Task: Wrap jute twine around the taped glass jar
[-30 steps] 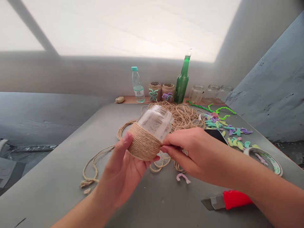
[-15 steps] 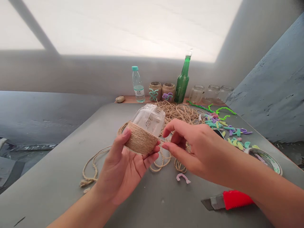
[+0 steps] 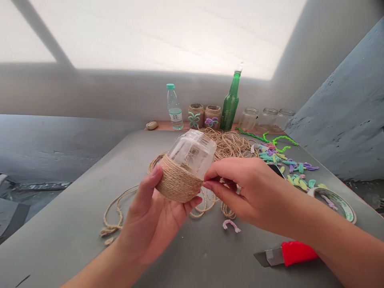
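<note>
Since the earlier frame, my right hand (image 3: 249,192) has come back toward the jar and its fingers have closed together, and the glass jar (image 3: 192,154) has shifted a little to the right in my view. My left hand (image 3: 153,224) is grasping this jar firmly: the palm is under it, the thumb lies up one side and the fingers curl around the other side. The jar is tilted and held above the grey table (image 3: 90,200). One end is bare glass, and the other end is covered by tight rows of jute twine (image 3: 178,184).

The thumb and fingers of my right hand are pinched together just beside the jar, at the edge of the wrapped rows. From here I cannot tell if they hold a strand of twine or nothing. A loose tangle of twine (image 3: 226,146) lies on the table under and behind the jar.

Behind the jar, on a wooden shelf (image 3: 159,126), stand a water bottle (image 3: 174,108), two twine-wrapped jars (image 3: 204,116), a green glass bottle (image 3: 230,102) and three bare glass jars (image 3: 265,119). To the right of the jar lie coloured pipe cleaner pieces (image 3: 288,168), a phone (image 3: 276,170) and a roll of tape (image 3: 333,204). Lower right of the jar lies a red utility knife (image 3: 285,256).
</note>
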The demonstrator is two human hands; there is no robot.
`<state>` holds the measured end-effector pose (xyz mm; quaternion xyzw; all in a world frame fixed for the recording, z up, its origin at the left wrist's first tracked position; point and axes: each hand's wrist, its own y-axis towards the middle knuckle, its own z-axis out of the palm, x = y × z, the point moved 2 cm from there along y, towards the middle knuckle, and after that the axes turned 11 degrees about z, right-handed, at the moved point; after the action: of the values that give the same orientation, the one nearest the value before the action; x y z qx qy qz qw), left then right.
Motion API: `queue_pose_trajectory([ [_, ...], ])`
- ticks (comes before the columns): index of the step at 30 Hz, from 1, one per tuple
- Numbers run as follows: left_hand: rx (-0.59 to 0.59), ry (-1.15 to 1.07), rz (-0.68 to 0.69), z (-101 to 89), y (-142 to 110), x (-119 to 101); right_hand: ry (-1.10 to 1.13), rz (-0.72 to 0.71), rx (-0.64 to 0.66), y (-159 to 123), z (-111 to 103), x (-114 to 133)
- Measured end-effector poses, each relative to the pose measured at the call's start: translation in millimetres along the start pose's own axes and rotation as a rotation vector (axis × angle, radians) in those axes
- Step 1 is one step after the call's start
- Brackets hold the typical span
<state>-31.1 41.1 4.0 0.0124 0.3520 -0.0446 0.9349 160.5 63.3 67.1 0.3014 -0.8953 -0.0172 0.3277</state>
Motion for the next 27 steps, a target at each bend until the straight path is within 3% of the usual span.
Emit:
queue_pose_trajectory([
  [3, -0.027, 0.063, 0.044, 2.2, 1.2, 0.2, 0.002, 0.011, 0.002, 1.2, 1.3, -1.2],
  [11, 0.002, 0.111, -0.021, -1.3, -0.8, 4.0, 0.004, 0.035, 0.018, 0.5, 1.4, -0.7],
  [27, 0.003, -0.023, -0.073, 1.9, -2.5, 0.4, -0.010, 0.058, 0.034, 1.0, -1.9, -2.1],
])
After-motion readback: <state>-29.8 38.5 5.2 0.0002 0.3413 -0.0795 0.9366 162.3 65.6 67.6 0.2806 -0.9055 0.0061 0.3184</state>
